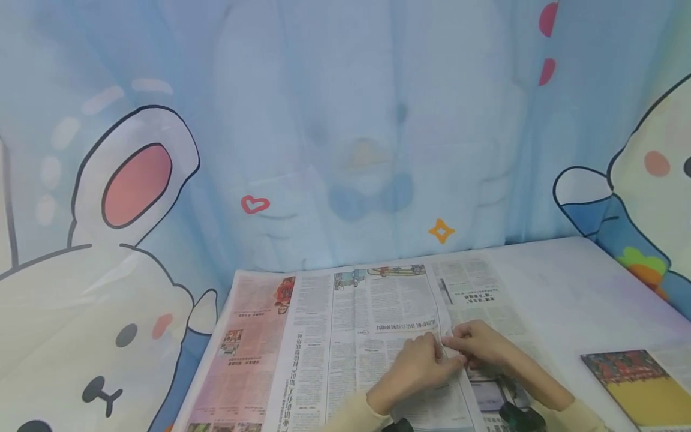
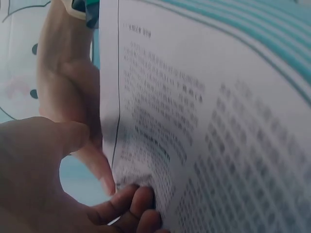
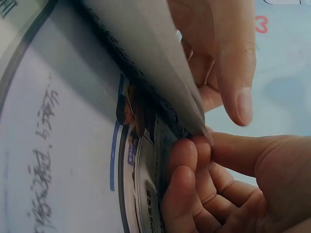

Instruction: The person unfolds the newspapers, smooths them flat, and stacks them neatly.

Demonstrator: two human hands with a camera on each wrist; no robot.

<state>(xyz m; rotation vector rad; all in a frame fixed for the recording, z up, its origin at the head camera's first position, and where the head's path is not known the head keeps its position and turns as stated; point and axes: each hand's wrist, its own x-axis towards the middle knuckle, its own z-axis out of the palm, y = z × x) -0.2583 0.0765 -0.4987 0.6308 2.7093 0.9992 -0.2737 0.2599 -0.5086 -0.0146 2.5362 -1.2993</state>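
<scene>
A newspaper sheet [image 1: 388, 312] lies spread on the white table. At its right edge, my right hand [image 1: 483, 345] pinches the lifted paper between thumb and fingers; the right wrist view shows that thumb [image 3: 238, 150] against the raised edge. Close beside it, my left hand [image 1: 418, 366] has its bent fingers [image 2: 138, 199] touching the paper, which creases there. Its thumb [image 3: 240, 102] stands straight and apart from the sheet. Under the raised edge, another newspaper page [image 1: 483, 300] shows pictures and print.
A booklet with a red and yellow cover [image 1: 642, 384] lies at the table's right, over more printed paper. A pink-tinted newspaper page [image 1: 243, 348] extends on the left. Behind the white table [image 1: 550, 276] hangs a blue cartoon curtain [image 1: 356, 120].
</scene>
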